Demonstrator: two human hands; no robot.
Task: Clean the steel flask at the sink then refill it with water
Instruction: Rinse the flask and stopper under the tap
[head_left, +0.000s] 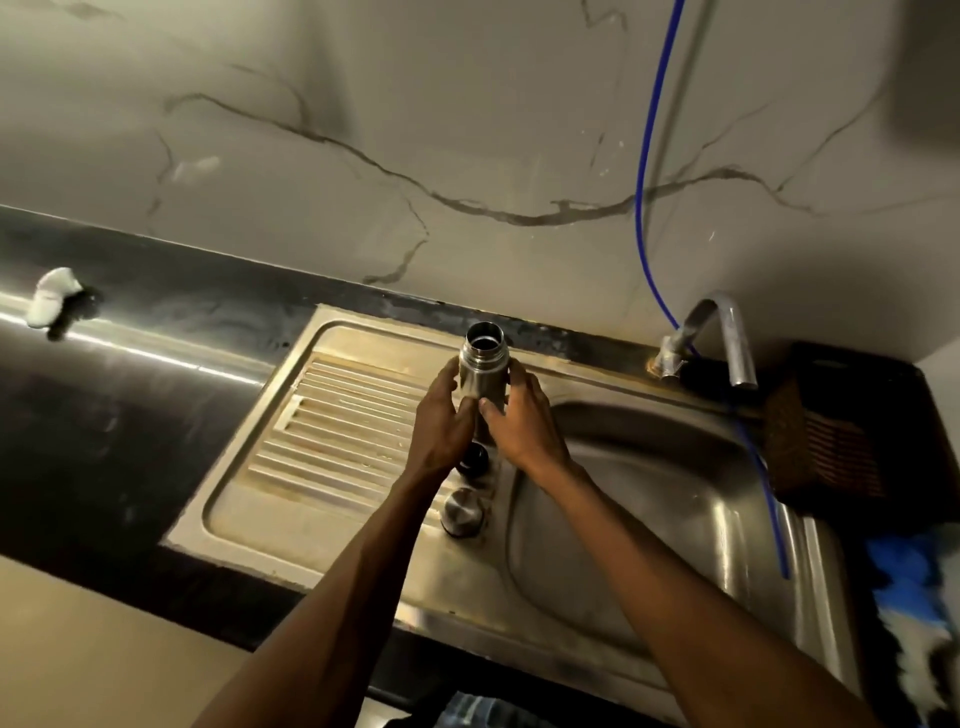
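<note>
The steel flask (483, 366) stands upright with its mouth open, over the ridge between the drainboard and the basin. My left hand (441, 431) grips its left side and my right hand (524, 426) grips its right side, thumb across the front. The flask's lower part is hidden by my hands. A black inner stopper (474, 460) lies just below my hands. The steel cap (462, 512) lies nearer to me on the sink rim.
The steel sink basin (675, 519) lies to the right, with a tap (727, 338) at its back right. A blue hose (644, 171) hangs down the wall into the basin. The ribbed drainboard (322, 431) is at left. A dark basket (831, 441) stands at far right.
</note>
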